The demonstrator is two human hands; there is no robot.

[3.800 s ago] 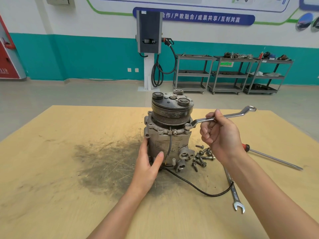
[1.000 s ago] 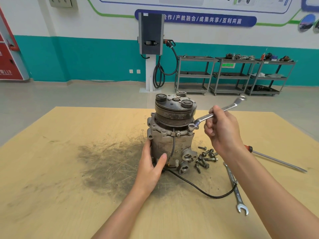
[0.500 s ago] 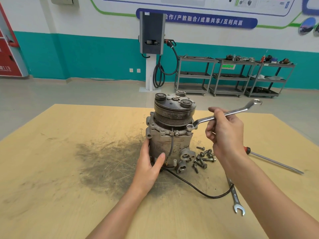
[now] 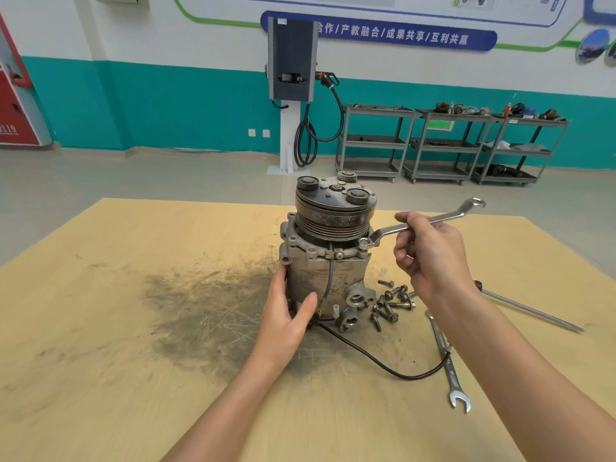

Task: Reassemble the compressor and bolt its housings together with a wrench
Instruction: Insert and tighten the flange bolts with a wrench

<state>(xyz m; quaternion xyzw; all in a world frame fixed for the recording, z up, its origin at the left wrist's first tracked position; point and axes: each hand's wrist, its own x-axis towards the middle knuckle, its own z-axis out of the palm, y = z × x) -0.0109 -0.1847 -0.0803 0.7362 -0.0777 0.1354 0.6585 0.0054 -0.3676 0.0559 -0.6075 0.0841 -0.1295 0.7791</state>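
The grey compressor (image 4: 328,261) stands upright on the wooden table (image 4: 133,328), its pulley and clutch on top. My left hand (image 4: 286,315) wraps the lower left of its body, thumb across the front. My right hand (image 4: 430,255) grips the shank of a silver ring wrench (image 4: 443,216). The wrench's ring end sits on a bolt at the right front ear of the housing flange, and its handle points up to the right. A black cable (image 4: 383,366) runs from the compressor across the table.
Several loose bolts (image 4: 390,303) lie just right of the compressor's base. A second wrench (image 4: 448,365) lies near my right forearm, and a screwdriver (image 4: 530,310) lies further right. A dark greasy patch (image 4: 206,305) stains the table left of the compressor.
The wrench handle has been swinging back and forth on the same flange bolt; since half a second ago its free end has moved slightly left. My left hand has stayed on the body.
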